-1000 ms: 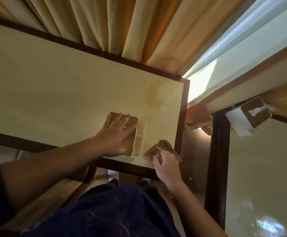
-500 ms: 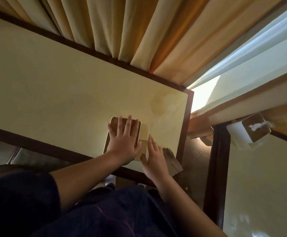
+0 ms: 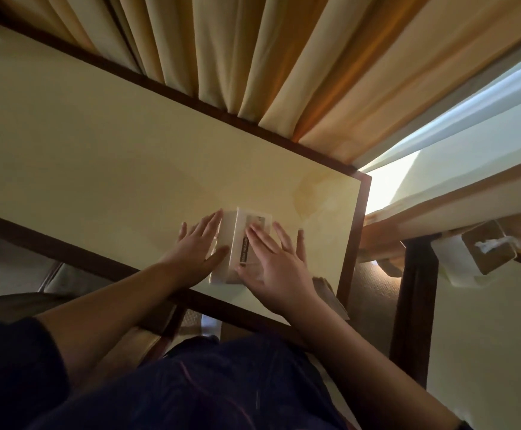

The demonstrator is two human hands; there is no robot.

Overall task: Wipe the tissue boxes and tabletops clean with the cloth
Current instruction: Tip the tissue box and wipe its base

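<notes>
A pale tissue box [image 3: 237, 240] sits tipped on the cream counter [image 3: 98, 169] near its right near corner, held between two flat palms. The left hand [image 3: 198, 246] presses its left side, fingers straight, its grip flat and wrapped round nothing. The right hand [image 3: 273, 259] lies spread across the box's upturned face, fingers straight as well. The brown cloth [image 3: 329, 294] rests on the counter's near edge, just right of the right wrist. A second tissue box [image 3: 473, 257] stands on the neighbouring counter [image 3: 485, 352] at right. Curtains [image 3: 253, 57] hang beyond the far edge.
</notes>
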